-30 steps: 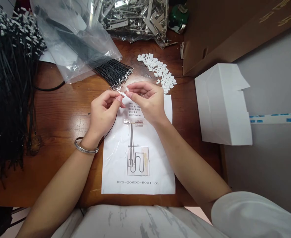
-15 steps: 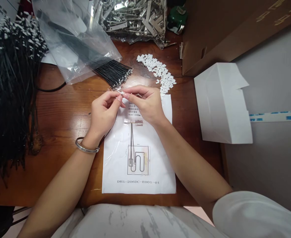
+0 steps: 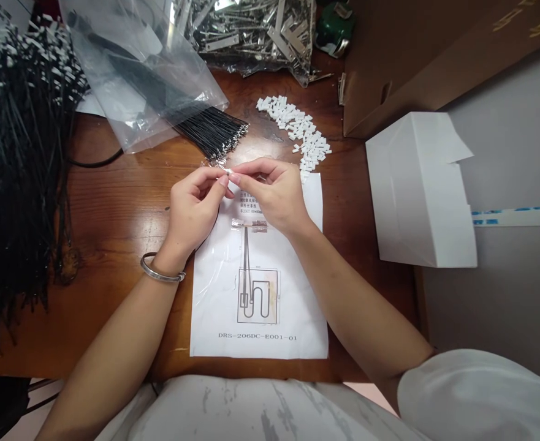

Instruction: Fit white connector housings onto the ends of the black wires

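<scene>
My left hand [image 3: 195,205] and my right hand [image 3: 276,191] meet fingertip to fingertip above the top of a printed sheet [image 3: 214,282]. Between the thumb and forefinger of my right hand shows a small white connector housing [image 3: 229,172], partly covered by the fingers. My left hand is pinched around the wire end at the same spot; the wire itself is mostly hidden. Just beyond the fingers lies a bundle of black wires [image 3: 212,131] with bare metal terminals at the near end. A pile of small white housings [image 3: 297,128] lies beyond my right hand.
A clear plastic bag [image 3: 141,104] covers the bundle's far end. At the left hangs a thick bunch of black wires [image 3: 26,159] with white tips. A bag of metal strips [image 3: 255,37], a green tape roll [image 3: 334,29], a cardboard box [image 3: 417,55] and a white box [image 3: 412,196] stand around.
The view has shifted slightly, so the surroundings sit a little differently in the picture. Both hands keep the same pinch, with hardly any movement at the fingertips.
</scene>
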### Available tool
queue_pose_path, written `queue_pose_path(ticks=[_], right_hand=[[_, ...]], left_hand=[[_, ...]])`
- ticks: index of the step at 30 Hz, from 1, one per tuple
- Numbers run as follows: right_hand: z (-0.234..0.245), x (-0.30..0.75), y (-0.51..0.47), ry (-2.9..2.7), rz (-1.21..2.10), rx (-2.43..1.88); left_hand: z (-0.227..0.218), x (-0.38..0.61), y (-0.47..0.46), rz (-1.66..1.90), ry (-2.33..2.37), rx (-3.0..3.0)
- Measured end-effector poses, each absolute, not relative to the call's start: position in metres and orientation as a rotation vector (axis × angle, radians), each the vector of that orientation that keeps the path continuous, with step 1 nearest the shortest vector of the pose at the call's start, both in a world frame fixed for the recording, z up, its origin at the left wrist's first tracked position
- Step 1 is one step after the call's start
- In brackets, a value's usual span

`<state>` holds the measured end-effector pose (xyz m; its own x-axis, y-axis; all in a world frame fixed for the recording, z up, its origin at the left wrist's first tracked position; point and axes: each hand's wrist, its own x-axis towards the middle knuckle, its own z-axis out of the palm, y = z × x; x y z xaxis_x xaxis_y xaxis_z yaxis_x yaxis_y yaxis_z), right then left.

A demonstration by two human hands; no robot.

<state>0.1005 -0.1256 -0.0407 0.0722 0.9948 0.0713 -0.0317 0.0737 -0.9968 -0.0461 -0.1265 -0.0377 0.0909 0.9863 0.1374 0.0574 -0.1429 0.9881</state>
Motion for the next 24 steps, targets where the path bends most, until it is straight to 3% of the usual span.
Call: queue_pose_path(ticks=[24], right_hand=[[-0.0413,0.0991,-0.1259,-1.217,1.079,-1.182]], left_hand=[[-0.0364,-0.0452,-0.1269,1.237,1.146,1.437]])
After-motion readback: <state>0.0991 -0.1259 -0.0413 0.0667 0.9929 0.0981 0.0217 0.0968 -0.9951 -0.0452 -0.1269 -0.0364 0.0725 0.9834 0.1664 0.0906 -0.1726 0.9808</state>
